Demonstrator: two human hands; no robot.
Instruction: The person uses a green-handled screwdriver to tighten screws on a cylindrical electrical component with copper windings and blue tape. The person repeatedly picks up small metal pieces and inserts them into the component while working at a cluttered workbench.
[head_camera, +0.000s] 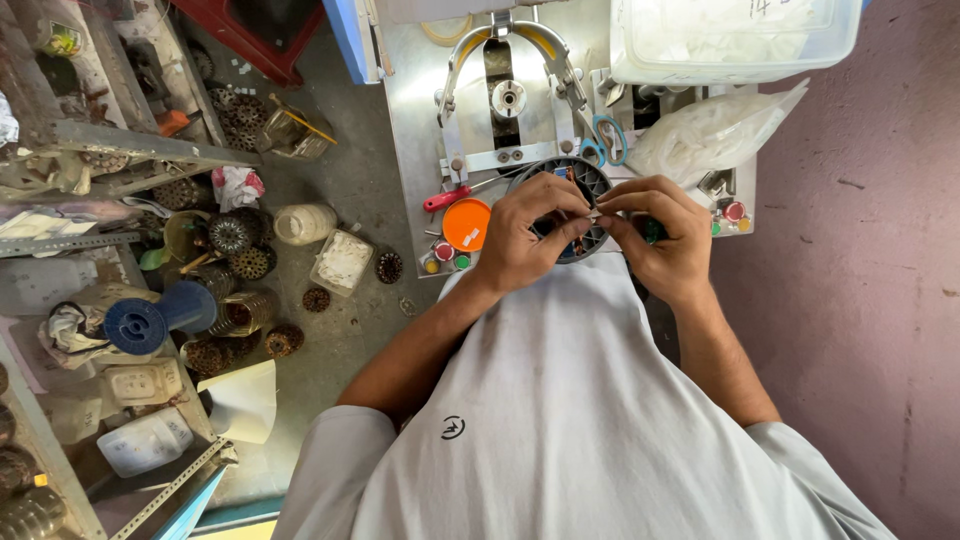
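Note:
My left hand (525, 238) and my right hand (665, 235) meet over a round dark grey slotted ring, a motor stator (580, 175), that sits on a grey metal workbench (410, 150). Both hands pinch a small pale strip (597, 213) between their fingertips at the ring's near edge. My right hand also seems to hold something small and green (652, 232). Much of the ring is hidden under my fingers.
On the bench lie a red-handled screwdriver (446, 197), an orange lid (466, 224), blue-handled scissors (606, 140), a metal fixture (508, 98), a clear plastic box (735, 35) and a plastic bag (715, 130). The floor at left holds several stators, a blue spool (135, 325) and containers.

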